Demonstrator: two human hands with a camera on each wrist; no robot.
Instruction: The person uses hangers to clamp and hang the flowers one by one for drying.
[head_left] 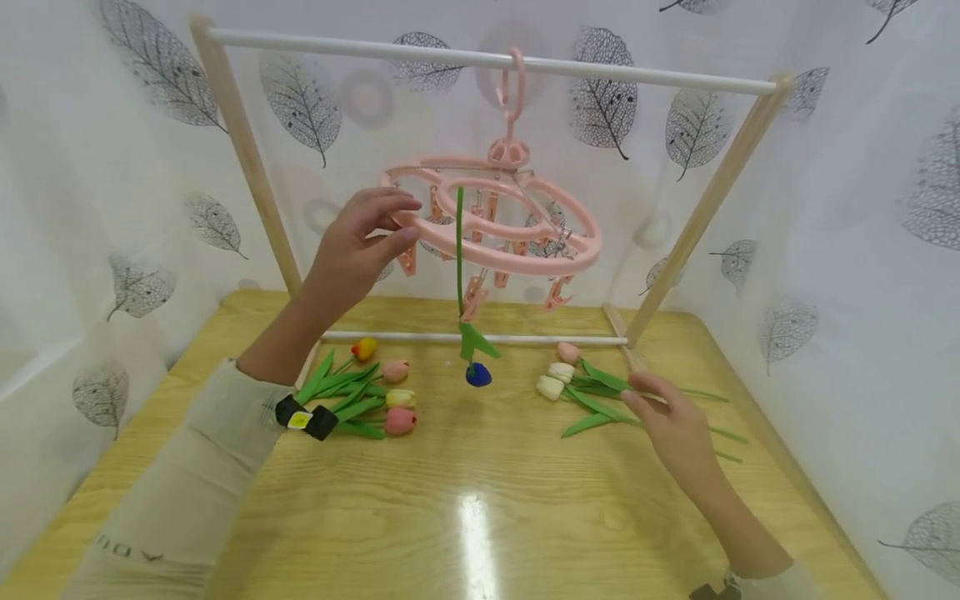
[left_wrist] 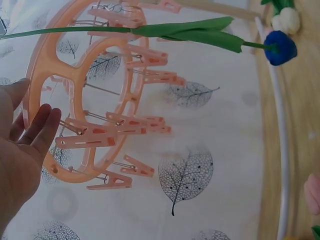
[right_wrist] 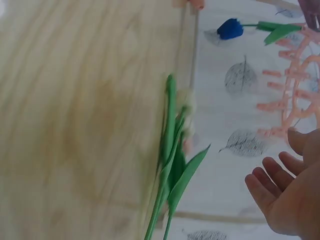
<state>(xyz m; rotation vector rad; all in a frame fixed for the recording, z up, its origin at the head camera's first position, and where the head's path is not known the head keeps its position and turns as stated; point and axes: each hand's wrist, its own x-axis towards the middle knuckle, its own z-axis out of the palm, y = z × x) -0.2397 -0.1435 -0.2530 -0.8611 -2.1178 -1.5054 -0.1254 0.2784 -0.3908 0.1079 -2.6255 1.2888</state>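
A pink round clip hanger (head_left: 547, 265) with several dangling clothespins (left_wrist: 90, 137) hangs by its hook from a white rod. My left hand (head_left: 365, 237) holds the hanger's left rim between thumb and fingers. A blue artificial tulip (head_left: 478, 374) hangs head down at the near side of the hanger, its green stem (head_left: 460, 250) upright in front of the rim. My right hand (head_left: 678, 433), fingers loosely bent and holding nothing, hovers by the white and pale pink tulips (head_left: 560, 372) at the right. Their green leaves (right_wrist: 172, 170) lie below it in the right wrist view.
A frame of wooden posts (head_left: 251, 158) and white rods (head_left: 322, 43) stands on the wooden table (head_left: 420, 500). Several tulips (head_left: 400, 421), pink, yellow and orange-red, lie at the left under my left forearm. Leaf-printed white cloth (head_left: 847, 208) encloses the back and sides.
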